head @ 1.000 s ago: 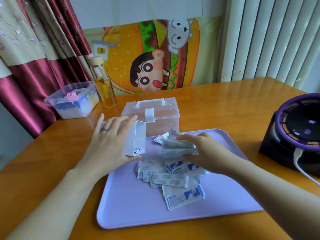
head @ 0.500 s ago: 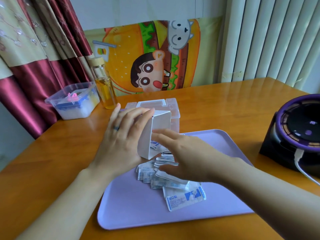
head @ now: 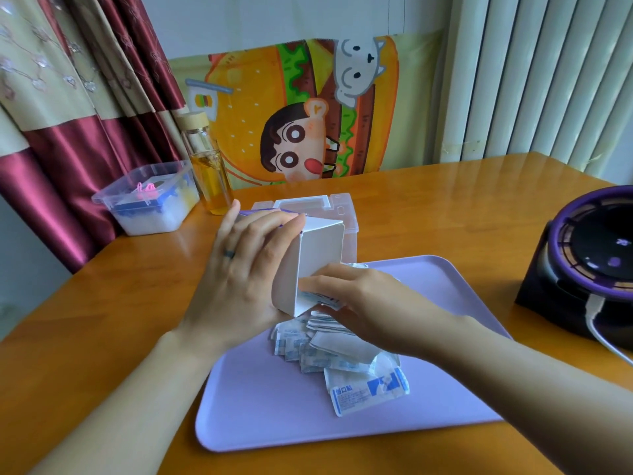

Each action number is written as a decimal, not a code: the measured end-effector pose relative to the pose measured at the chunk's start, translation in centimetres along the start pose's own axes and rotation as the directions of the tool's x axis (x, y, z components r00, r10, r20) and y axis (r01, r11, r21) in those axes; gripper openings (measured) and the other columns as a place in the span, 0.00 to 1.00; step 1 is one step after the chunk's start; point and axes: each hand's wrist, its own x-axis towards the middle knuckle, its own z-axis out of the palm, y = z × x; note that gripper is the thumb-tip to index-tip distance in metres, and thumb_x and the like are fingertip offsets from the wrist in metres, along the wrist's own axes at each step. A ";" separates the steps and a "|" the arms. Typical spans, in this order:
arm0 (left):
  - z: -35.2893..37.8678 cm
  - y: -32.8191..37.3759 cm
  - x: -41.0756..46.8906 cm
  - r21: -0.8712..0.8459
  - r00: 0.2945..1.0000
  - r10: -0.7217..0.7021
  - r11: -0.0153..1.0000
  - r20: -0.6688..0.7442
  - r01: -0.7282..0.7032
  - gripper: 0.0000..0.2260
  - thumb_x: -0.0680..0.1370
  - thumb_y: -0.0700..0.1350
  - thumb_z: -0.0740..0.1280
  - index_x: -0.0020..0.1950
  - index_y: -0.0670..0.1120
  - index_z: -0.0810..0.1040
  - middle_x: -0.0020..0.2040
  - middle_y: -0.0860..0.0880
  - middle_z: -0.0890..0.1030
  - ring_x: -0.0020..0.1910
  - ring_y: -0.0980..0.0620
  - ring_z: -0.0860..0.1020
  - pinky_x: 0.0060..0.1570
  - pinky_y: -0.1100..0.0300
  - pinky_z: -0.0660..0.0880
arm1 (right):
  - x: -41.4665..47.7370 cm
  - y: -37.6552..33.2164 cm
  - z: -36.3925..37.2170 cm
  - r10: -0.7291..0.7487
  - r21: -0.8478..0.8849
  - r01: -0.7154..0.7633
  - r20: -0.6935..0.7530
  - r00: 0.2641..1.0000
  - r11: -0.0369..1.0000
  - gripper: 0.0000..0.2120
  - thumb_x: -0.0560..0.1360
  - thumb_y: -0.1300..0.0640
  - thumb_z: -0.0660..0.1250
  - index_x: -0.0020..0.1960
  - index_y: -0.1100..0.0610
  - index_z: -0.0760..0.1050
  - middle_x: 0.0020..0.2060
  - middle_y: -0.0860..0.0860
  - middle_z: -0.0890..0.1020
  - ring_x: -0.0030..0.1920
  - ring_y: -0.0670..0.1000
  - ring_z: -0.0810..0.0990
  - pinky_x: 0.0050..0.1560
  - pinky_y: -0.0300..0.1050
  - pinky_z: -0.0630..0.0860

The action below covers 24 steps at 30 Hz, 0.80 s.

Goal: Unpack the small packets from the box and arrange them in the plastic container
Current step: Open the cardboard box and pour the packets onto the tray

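Cardboard box [head: 320,255], white, matt and sharp-edged, is tilted over the far left of a smooth lilac tray [head: 274,416] with rounded corners, and the left hand [head: 239,279] is clamped round its side. The right hand [head: 373,310] reaches to the box's open lower mouth, fingers above and thumb below pinching flat blue-and-white paper packets [head: 346,358], more of which lie crumpled in a heap on the tray just beneath. Just behind the box stands the clear, lidded plastic container [head: 346,214], on the glossy wooden table [head: 445,214].
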 end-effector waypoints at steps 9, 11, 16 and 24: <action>0.0 -1.1 -0.7 0.070 0.992 -0.093 0.994 0.090 0.087 0.36 0.73 0.67 0.61 0.71 0.43 0.61 0.65 0.45 0.67 0.65 0.44 0.68 0.70 0.38 0.57 | -1.7 1.0 -1.1 0.011 0.006 -0.010 -0.241 0.970 1.000 0.12 0.77 0.54 0.60 0.57 0.51 0.78 0.43 0.47 0.84 0.38 0.51 0.80 0.36 0.48 0.76; -0.1 -1.6 -1.1 0.099 0.985 -0.150 0.985 0.088 0.141 0.38 0.72 0.68 0.61 0.71 0.42 0.61 0.65 0.45 0.67 0.64 0.44 0.68 0.71 0.39 0.57 | -2.5 1.7 -1.0 0.189 0.080 -0.172 -0.315 0.930 0.982 0.09 0.76 0.55 0.63 0.56 0.49 0.76 0.37 0.48 0.83 0.31 0.44 0.77 0.32 0.39 0.73; -0.5 -1.4 -1.0 0.054 0.962 -0.245 0.969 0.122 0.240 0.42 0.68 0.70 0.63 0.72 0.42 0.61 0.66 0.47 0.65 0.66 0.46 0.65 0.70 0.40 0.57 | -3.2 3.2 -0.3 0.445 0.152 -0.430 -0.077 0.892 0.890 0.19 0.74 0.50 0.67 0.63 0.48 0.67 0.53 0.41 0.77 0.49 0.38 0.74 0.46 0.33 0.69; -0.6 2.2 1.5 -0.779 0.793 -0.378 0.235 0.478 0.581 0.41 0.60 0.63 0.75 0.69 0.58 0.63 0.65 0.60 0.73 0.65 0.60 0.72 0.57 0.64 0.74 | -0.6 2.0 -1.8 0.279 0.498 -0.294 0.106 0.954 0.816 0.49 0.65 0.51 0.78 0.75 0.42 0.49 0.68 0.38 0.67 0.68 0.40 0.67 0.67 0.45 0.68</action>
